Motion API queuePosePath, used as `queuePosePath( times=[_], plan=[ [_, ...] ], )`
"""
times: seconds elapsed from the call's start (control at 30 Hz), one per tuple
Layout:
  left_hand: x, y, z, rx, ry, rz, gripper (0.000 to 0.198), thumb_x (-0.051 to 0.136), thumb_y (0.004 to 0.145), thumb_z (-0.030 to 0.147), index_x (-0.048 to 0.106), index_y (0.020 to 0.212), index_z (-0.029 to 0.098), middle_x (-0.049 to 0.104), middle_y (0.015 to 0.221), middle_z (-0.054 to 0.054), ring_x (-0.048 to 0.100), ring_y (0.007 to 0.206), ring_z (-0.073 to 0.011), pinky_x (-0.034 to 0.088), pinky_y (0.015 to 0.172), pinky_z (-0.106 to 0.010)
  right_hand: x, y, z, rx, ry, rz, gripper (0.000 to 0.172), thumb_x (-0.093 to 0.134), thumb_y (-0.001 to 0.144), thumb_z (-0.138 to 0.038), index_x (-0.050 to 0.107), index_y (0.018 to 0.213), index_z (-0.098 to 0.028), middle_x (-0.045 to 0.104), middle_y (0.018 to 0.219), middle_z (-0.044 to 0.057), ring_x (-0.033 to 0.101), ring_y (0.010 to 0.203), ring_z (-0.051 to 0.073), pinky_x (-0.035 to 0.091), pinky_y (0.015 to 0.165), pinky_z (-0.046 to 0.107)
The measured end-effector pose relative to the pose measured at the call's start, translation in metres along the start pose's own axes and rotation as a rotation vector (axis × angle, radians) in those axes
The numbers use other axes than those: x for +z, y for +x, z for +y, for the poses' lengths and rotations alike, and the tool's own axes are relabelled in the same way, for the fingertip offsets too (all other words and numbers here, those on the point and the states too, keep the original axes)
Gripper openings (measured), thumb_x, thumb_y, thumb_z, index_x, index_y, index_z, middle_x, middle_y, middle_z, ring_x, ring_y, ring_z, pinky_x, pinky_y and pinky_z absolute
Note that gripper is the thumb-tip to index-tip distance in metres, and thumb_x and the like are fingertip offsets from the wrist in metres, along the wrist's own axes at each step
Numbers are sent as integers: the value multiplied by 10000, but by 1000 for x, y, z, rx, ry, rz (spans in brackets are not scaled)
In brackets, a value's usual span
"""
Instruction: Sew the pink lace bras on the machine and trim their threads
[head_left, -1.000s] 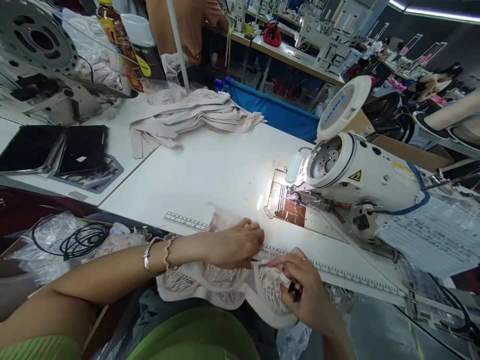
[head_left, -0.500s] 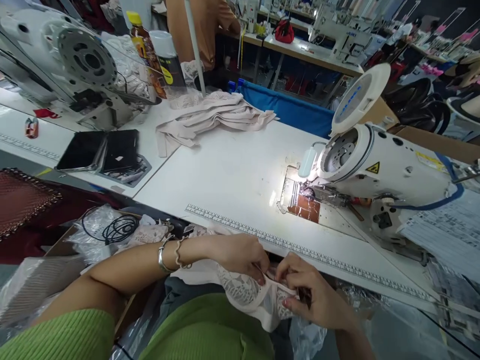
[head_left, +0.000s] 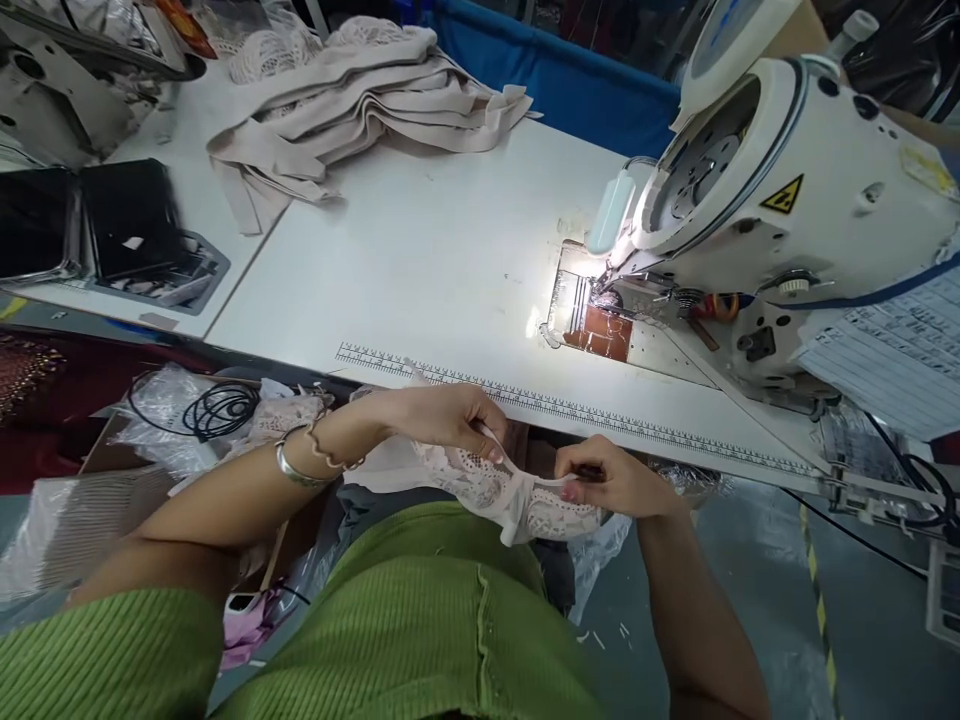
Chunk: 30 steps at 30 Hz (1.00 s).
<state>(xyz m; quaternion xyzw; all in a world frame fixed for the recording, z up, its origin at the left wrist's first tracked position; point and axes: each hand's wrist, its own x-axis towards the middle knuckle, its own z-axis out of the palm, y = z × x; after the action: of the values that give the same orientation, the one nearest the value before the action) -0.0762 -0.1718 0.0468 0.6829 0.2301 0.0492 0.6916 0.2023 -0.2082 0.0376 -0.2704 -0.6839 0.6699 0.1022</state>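
A pale pink lace bra hangs between my two hands, just in front of the table's front edge and above my lap. My left hand pinches its upper edge over one lace cup. Farther right, my right hand grips the upper edge of the other cup between thumb and fingers. The edge is drawn out between the hands, and the centre of the bra sags lower. One wing of the bra trails left under my left forearm. Beyond the hands, the sewing machine stands with its lamp lit over the needle area.
A pile of pale fabric pieces lies at the back of the white table. A printed ruler runs along the front edge. To the left are a black folding case and a box with bagged items and a black cable.
My hands have moved apart along the bra's upper edge, which is now stretched between them. The view has tipped downward and closer to the table.
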Motion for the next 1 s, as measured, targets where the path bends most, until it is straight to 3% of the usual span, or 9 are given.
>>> queuePosePath(
  times=[0.13, 0.2, 0.33, 0.4, 0.57, 0.77, 0.87, 1.0],
  plan=[
    [1, -3, 3, 1, 5, -34, 383, 572, 966, 399, 515, 660, 177, 361, 592, 48, 294, 519, -83, 268, 508, -244, 2, 1, 0, -66, 17, 116, 491, 695, 884, -470, 410, 576, -215, 606, 813, 43, 507, 637, 126, 414, 610, 287],
    [-1, -3, 0, 27, -75, -78, 445, 555, 973, 475, 459, 648, 186, 316, 606, 49, 285, 535, -94, 296, 519, -251, 5, 0, 3, -41, 104, 153, 533, 686, 893, -455, 356, 545, -222, 593, 715, 30, 531, 613, 134, 416, 590, 288],
    [-5, 3, -8, 44, -219, -159, 534, 595, 918, 616, 434, 625, 200, 311, 609, 45, 299, 552, -109, 328, 514, -262, 14, 0, 12, 33, 320, 307, 643, 737, 821, -542, 269, 501, -238, 385, 481, -40, 477, 495, 133, 339, 499, 272],
    [-7, 6, -11, 57, -245, -169, 560, 617, 895, 640, 417, 606, 203, 298, 595, 50, 280, 545, -108, 305, 501, -266, 17, 2, 15, 46, 385, 352, 658, 768, 768, -584, 288, 484, -235, 406, 472, -35, 452, 473, 126, 315, 482, 269],
    [-7, 4, -12, 38, -228, -120, 548, 667, 875, 599, 419, 591, 201, 306, 583, 54, 290, 546, -104, 311, 521, -268, 20, 2, 16, 49, 406, 338, 625, 768, 751, -614, 369, 470, -223, 556, 518, 15, 416, 444, 111, 289, 464, 271],
    [3, 0, -8, 76, -249, 131, 521, 622, 941, 493, 383, 592, 188, 272, 600, 64, 243, 544, -92, 264, 518, -255, 18, -1, 13, -42, 364, 359, 585, 762, 810, -503, 366, 492, -213, 625, 639, 32, 447, 493, 111, 340, 498, 279],
    [6, 6, -14, 174, -350, 72, 560, 637, 924, 542, 372, 579, 189, 253, 577, 71, 214, 525, -86, 228, 494, -257, 19, -2, 15, -55, 351, 342, 568, 746, 831, -488, 377, 497, -214, 661, 679, 50, 497, 519, 126, 360, 495, 277],
    [8, 16, -32, 249, -503, 11, 589, 689, 873, 585, 367, 570, 196, 254, 523, 78, 191, 478, -73, 187, 435, -251, 27, 0, 21, -104, 500, 344, 569, 756, 823, -501, 401, 480, -217, 598, 541, 14, 429, 426, 100, 309, 429, 253]
  ],
)
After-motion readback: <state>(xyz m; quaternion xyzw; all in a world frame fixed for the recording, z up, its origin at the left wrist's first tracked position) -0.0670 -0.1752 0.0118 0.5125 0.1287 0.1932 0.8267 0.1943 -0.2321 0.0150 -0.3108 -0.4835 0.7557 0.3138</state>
